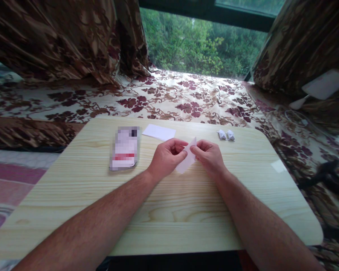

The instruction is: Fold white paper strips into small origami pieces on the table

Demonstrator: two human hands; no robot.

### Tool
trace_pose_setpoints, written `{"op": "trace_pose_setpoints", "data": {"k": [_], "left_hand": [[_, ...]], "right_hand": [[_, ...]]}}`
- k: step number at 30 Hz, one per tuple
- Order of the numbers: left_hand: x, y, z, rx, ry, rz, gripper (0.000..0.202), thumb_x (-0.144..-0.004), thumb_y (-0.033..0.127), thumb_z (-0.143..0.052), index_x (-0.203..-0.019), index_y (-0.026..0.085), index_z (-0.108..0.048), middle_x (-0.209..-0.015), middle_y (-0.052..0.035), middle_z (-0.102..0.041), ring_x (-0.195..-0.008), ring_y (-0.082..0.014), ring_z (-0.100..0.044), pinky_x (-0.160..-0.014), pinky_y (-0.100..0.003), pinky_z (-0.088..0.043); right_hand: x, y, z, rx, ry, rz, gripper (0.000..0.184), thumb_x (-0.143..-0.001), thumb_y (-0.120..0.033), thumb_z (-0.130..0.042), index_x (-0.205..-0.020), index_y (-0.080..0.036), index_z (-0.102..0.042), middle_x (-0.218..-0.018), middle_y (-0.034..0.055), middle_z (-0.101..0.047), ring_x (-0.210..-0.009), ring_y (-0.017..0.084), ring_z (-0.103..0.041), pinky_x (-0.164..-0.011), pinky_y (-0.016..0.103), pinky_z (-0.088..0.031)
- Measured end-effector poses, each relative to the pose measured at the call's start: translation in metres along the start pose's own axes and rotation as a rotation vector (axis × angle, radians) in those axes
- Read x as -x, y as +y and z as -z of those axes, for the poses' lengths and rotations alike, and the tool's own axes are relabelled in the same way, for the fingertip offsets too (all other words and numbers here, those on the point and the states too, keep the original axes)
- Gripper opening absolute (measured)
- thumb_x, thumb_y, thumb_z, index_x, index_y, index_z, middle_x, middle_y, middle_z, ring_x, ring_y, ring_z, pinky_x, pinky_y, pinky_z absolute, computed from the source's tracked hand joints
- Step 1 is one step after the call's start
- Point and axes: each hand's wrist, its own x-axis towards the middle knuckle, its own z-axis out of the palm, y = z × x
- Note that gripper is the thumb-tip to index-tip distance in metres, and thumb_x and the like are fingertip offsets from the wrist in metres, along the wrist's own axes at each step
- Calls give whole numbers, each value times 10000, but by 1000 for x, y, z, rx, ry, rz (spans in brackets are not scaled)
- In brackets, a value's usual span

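While both hands pinch it above the middle of the table (186, 210), the left hand (166, 156) and right hand (209, 155) grasp a folded white paper (187, 160) between them.

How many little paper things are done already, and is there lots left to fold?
Two small folded shapes lie finished on the table, far right. The left hand and right hand pinch a partly folded white slip between them, so that one is in hand. One flat white sheet lies untouched behind the hands, probably still to fold.
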Motion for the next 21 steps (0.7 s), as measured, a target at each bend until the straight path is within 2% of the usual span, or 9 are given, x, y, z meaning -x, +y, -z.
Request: {"op": "trace_pose_setpoints", "data": {"k": [21], "left_hand": [[0,-1,0,-18,14,-11,275,-720,237,-741,-971,140,-687,-703,3,-631,-601,-100,-567,-537,-199,-431]], "right_hand": [[-1,3,-1,-6,-7,22,194,-744,-306,-694,-648,-169,-598,-532,-46,-530,-478,82,-414,-465,229,-289]]}}
